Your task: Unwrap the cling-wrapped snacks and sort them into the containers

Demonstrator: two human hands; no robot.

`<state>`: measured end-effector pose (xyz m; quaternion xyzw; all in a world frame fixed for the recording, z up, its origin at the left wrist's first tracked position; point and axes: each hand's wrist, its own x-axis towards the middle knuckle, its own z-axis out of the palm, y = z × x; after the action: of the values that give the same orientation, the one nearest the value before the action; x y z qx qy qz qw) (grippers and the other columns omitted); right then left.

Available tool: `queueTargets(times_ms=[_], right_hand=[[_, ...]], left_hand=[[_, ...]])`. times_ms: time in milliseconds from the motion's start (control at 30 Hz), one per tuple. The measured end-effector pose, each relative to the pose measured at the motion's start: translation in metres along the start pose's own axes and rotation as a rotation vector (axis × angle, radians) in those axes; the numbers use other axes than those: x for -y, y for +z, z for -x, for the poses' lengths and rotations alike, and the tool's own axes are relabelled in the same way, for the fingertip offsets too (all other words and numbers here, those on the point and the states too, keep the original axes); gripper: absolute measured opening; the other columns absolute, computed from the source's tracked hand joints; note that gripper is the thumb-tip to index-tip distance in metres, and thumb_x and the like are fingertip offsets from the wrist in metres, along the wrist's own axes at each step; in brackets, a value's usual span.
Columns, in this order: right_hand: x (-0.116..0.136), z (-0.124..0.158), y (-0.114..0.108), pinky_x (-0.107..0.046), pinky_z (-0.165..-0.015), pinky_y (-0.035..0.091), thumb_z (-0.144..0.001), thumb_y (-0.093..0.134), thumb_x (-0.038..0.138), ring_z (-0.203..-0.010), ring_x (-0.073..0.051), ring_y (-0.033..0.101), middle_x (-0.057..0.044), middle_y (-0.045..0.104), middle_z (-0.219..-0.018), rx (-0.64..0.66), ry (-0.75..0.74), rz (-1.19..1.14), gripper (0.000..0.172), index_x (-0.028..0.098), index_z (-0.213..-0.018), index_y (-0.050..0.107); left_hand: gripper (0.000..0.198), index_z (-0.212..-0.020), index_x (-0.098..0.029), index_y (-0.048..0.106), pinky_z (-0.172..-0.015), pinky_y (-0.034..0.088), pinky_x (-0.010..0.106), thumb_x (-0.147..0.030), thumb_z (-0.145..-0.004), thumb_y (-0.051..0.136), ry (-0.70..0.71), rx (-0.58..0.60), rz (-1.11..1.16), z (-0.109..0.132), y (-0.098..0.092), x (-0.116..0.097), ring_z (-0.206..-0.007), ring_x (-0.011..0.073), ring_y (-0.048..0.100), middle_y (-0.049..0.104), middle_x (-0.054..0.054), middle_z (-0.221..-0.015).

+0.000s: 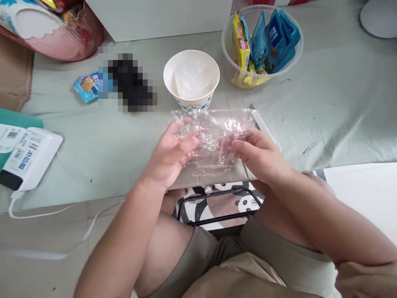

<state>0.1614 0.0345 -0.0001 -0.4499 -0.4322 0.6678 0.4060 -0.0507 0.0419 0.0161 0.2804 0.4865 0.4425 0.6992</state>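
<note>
Currently we note film (214, 128) lying between hands set apart: right hand (262, 158) pinching its right side, left hand (172, 153) touching its left, grip unclear to us; cup (203, 100) just beyond.

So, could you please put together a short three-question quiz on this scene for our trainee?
1. What do the left hand and the right hand both touch?

2. True or false: as the camera sees it, the see-through tub stands to the right of the paper cup.

3. What lies inside the paper cup?
a) a yellow packet
b) a crumpled plastic piece
c) a white cable

Key:
1. A crinkled clear film.
2. True.
3. b
</note>
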Motion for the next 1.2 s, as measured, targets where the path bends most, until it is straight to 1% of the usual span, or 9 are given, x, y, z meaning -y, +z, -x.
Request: queueTargets(times_ms=[100,200,300,467,633,767,933,1100,1200], right_hand=[[-0.001,-0.002,0.0,-0.026,-0.067,0.058,-0.088,0.067,0.026,-0.071,-0.013,0.07,0.002,0.073,-0.08,-0.037,-0.002,0.013,0.011,0.023,-0.097,0.065],[0.004,-0.004,-0.003,-0.024,-0.055,0.052,-0.087,0.065,0.024,-0.058,-0.013,0.064,0.004,0.067,-0.067,-0.072,0.016,0.119,0.016,0.022,-0.104,0.065],[0.009,-0.005,-0.006,-0.025,-0.051,0.05,-0.086,0.064,0.022,-0.052,-0.012,0.06,0.005,0.062,-0.061,-0.126,0.033,0.138,0.025,0.022,-0.111,0.064],[0.009,-0.003,-0.009,-0.027,-0.056,0.054,-0.086,0.064,0.025,-0.058,-0.014,0.063,0.004,0.062,-0.064,-0.212,0.027,0.064,0.026,0.025,-0.112,0.065],[0.0,-0.002,-0.008,-0.028,-0.057,0.055,-0.089,0.071,0.048,-0.066,-0.015,0.067,0.002,0.068,-0.077,-0.043,-0.041,0.042,0.039,0.028,-0.12,0.059],[-0.003,-0.002,-0.006,-0.028,-0.061,0.055,-0.086,0.076,0.033,-0.069,-0.014,0.068,0.001,0.072,-0.084,0.016,-0.103,0.171,0.046,0.027,-0.125,0.052],[-0.009,-0.004,-0.014,-0.029,-0.057,0.051,-0.095,0.064,0.028,-0.062,-0.014,0.064,0.001,0.073,-0.083,-0.077,-0.178,0.37,0.048,0.029,-0.14,0.048],[-0.011,-0.008,-0.026,-0.038,-0.079,0.058,-0.095,0.061,0.034,-0.099,-0.021,0.069,-0.007,0.069,-0.12,-0.246,-0.591,0.501,0.036,0.029,-0.13,0.055],[-0.006,-0.006,-0.026,-0.044,-0.086,0.055,-0.095,0.061,0.044,-0.105,-0.025,0.065,-0.009,0.067,-0.115,-0.15,-0.858,0.644,0.033,0.026,-0.123,0.061]], left_hand=[[0.037,-0.1,-0.018,0.07,-0.068,0.063,0.031,-0.021,-0.066,0.084,-0.083,-0.037,-0.154,-0.003,0.001,0.004,-0.079,0.0213,0.076,0.078,0.007,-0.092],[0.015,-0.083,-0.015,0.072,-0.062,0.063,0.032,-0.017,-0.069,0.071,-0.063,-0.168,-0.177,-0.009,0.0,0.005,-0.063,0.0185,0.071,0.075,0.006,-0.079],[0.018,-0.08,-0.013,0.072,-0.064,0.065,0.036,-0.017,-0.067,0.061,-0.031,-0.222,-0.153,-0.01,-0.003,-0.001,-0.06,0.0181,0.07,0.075,0.008,-0.084],[0.032,-0.088,-0.013,0.076,-0.071,0.063,0.035,-0.021,-0.066,0.054,-0.081,-0.129,-0.134,-0.005,-0.003,-0.013,-0.067,0.0192,0.071,0.074,0.008,-0.086],[0.034,-0.096,-0.015,0.077,-0.067,0.06,0.031,-0.032,-0.071,0.063,-0.071,-0.044,-0.09,-0.003,-0.001,-0.008,-0.079,0.0227,0.074,0.077,0.009,-0.086],[0.036,-0.098,-0.015,0.076,-0.068,0.058,0.028,-0.036,-0.069,0.083,-0.061,0.016,-0.217,-0.003,0.002,0.001,-0.077,0.0197,0.071,0.076,0.006,-0.085],[0.017,-0.087,-0.014,0.076,-0.061,0.056,0.023,-0.024,-0.072,0.077,-0.012,-0.086,-0.166,-0.005,0.004,0.002,-0.063,0.0122,0.062,0.066,0.001,-0.067],[0.015,-0.092,-0.014,0.076,-0.061,0.06,0.024,-0.019,-0.079,0.07,0.031,-0.164,-0.11,-0.006,0.001,-0.003,-0.056,0.0104,0.059,0.058,-0.002,-0.061],[0.013,-0.092,-0.015,0.075,-0.061,0.06,0.023,-0.018,-0.082,0.068,0.056,-0.205,-0.121,-0.006,0.002,-0.003,-0.054,0.0094,0.057,0.057,-0.003,-0.06]])
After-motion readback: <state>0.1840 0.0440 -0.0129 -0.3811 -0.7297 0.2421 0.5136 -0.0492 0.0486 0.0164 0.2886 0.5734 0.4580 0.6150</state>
